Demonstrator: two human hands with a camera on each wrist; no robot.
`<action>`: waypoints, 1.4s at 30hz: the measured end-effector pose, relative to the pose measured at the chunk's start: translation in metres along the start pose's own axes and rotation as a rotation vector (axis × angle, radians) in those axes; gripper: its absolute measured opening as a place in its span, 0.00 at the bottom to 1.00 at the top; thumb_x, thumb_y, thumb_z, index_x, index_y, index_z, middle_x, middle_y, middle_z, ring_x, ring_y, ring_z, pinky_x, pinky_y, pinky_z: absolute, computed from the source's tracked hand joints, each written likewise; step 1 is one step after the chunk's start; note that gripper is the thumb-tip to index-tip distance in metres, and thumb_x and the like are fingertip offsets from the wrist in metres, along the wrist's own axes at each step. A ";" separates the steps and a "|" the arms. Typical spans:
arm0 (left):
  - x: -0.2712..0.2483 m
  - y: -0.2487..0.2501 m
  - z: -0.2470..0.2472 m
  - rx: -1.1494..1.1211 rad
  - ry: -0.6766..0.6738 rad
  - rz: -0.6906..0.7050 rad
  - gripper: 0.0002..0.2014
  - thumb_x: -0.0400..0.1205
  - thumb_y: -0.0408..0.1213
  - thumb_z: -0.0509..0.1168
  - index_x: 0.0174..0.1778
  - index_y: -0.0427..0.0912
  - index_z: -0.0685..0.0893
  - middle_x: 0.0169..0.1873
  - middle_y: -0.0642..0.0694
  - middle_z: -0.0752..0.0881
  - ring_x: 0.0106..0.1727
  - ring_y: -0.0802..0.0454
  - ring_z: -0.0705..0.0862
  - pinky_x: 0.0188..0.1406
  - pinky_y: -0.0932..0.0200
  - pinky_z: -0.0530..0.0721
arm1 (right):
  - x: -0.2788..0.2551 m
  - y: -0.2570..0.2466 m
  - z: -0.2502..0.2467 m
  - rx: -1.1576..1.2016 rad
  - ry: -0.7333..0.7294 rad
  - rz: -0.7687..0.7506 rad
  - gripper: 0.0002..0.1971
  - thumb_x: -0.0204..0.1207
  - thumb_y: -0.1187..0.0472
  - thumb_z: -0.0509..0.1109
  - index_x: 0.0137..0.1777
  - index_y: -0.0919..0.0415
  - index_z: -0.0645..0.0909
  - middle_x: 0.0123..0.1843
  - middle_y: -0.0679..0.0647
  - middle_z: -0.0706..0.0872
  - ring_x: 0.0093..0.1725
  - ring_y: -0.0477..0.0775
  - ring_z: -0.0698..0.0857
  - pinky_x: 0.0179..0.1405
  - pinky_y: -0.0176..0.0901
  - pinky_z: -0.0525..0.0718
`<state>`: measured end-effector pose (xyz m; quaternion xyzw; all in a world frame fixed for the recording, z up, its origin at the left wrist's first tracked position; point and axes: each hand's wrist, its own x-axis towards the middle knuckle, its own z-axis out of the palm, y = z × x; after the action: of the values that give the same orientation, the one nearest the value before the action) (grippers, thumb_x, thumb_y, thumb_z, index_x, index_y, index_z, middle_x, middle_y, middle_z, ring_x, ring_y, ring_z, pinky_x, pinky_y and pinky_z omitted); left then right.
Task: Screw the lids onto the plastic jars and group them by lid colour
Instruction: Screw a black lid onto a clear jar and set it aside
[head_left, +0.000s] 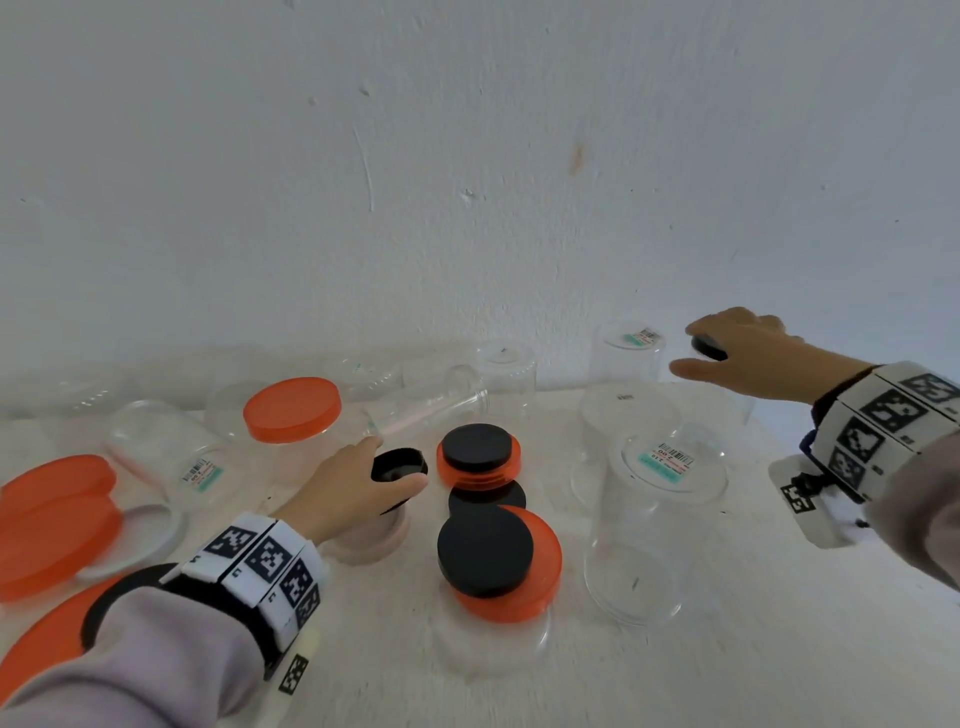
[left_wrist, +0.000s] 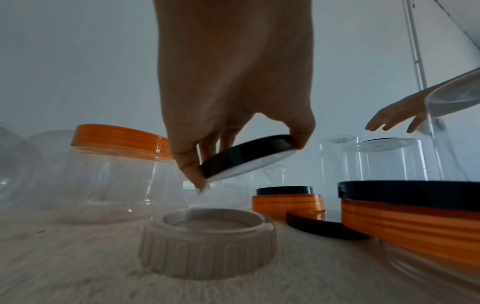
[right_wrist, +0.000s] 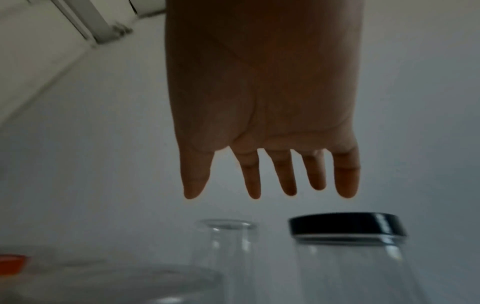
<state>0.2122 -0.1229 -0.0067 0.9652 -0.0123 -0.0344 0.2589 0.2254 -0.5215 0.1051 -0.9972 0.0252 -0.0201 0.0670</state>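
My left hand (head_left: 399, 463) pinches a small black lid (head_left: 410, 457) by its rim, tilted, just above a white ribbed lid (left_wrist: 207, 232) that lies open side up on the table. In the left wrist view, thumb and fingers of that hand (left_wrist: 246, 160) clasp the black lid (left_wrist: 259, 152). My right hand (head_left: 685, 349) hovers at the back right with fingers straight and spread, holding nothing. It is over a clear jar with a black lid (right_wrist: 345, 226). One jar with an orange lid (head_left: 293, 410) stands at the back left.
Two stacks of a black lid on an orange lid (head_left: 478, 452) (head_left: 488, 551) sit in the middle, a loose black lid (head_left: 485, 499) between them. Upturned clear jars (head_left: 660, 519) stand at the right. Loose orange lids (head_left: 52, 519) and bare jars crowd the left.
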 end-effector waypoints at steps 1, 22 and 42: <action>-0.001 0.001 0.000 -0.025 0.005 0.013 0.41 0.76 0.62 0.66 0.81 0.45 0.63 0.70 0.45 0.77 0.68 0.47 0.76 0.57 0.58 0.72 | -0.007 -0.009 -0.002 -0.008 -0.028 -0.017 0.24 0.71 0.28 0.59 0.58 0.42 0.76 0.58 0.52 0.77 0.65 0.63 0.72 0.71 0.65 0.70; -0.052 -0.005 -0.028 -0.301 -0.009 0.103 0.29 0.77 0.60 0.67 0.72 0.53 0.70 0.56 0.50 0.79 0.57 0.52 0.81 0.53 0.57 0.82 | -0.102 -0.088 -0.004 0.049 -0.375 -0.183 0.39 0.64 0.35 0.77 0.73 0.34 0.63 0.57 0.31 0.68 0.59 0.39 0.76 0.44 0.29 0.77; -0.095 -0.034 -0.076 -0.927 0.130 0.125 0.24 0.60 0.54 0.76 0.45 0.48 0.77 0.46 0.46 0.83 0.53 0.48 0.84 0.58 0.51 0.82 | -0.179 -0.179 -0.025 0.426 -0.023 -0.188 0.33 0.46 0.31 0.78 0.51 0.28 0.66 0.50 0.40 0.81 0.46 0.42 0.83 0.38 0.40 0.82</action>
<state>0.1229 -0.0515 0.0471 0.7454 -0.0377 0.0400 0.6644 0.0540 -0.3383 0.1477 -0.9588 -0.0732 -0.0199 0.2739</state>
